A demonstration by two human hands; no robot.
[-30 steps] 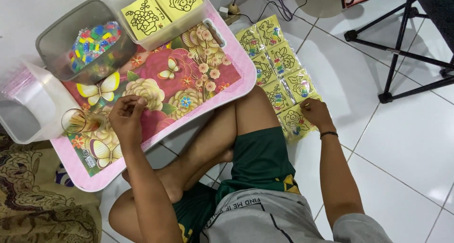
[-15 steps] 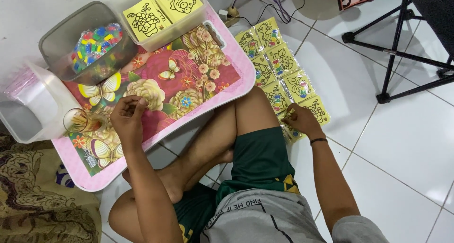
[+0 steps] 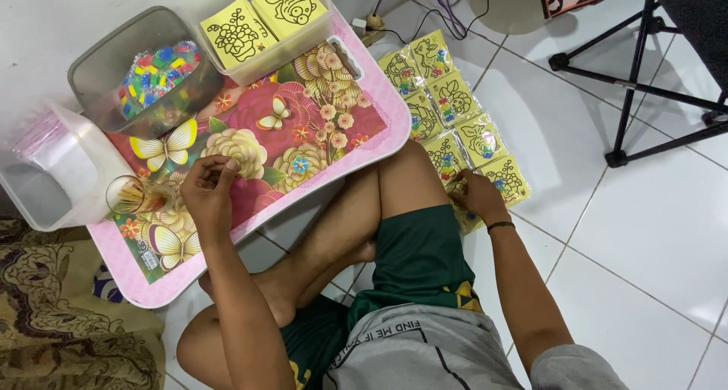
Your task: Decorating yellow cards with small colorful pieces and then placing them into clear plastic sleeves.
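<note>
The person sits cross-legged on the white tile floor (image 3: 652,231), a raised knee (image 3: 394,170) standing between the two hands. The left hand (image 3: 208,193) hovers over the pink tray (image 3: 387,132) with its flower-and-butterfly print, fingers curled together as if pinching something small — what it is cannot be told. Just beside it stands a clear cup (image 3: 136,196) of thin sticks. Further up the tray sit a grey tub (image 3: 98,64) of coloured bits and a clear box (image 3: 303,45) holding two yellow cards (image 3: 262,18) with black outline drawings. An empty clear bin (image 3: 45,177) lies off the tray's left end.

The right hand (image 3: 479,196) rests on the floor at the near end of a double row of yellow packets (image 3: 455,121) — flat, square, shiny-wrapped, each with a black outline drawing. Its fingers are bent onto the nearest packet; whether they grip it is unclear. Black stand legs (image 3: 637,86) and cables (image 3: 432,11) lie beyond.
</note>
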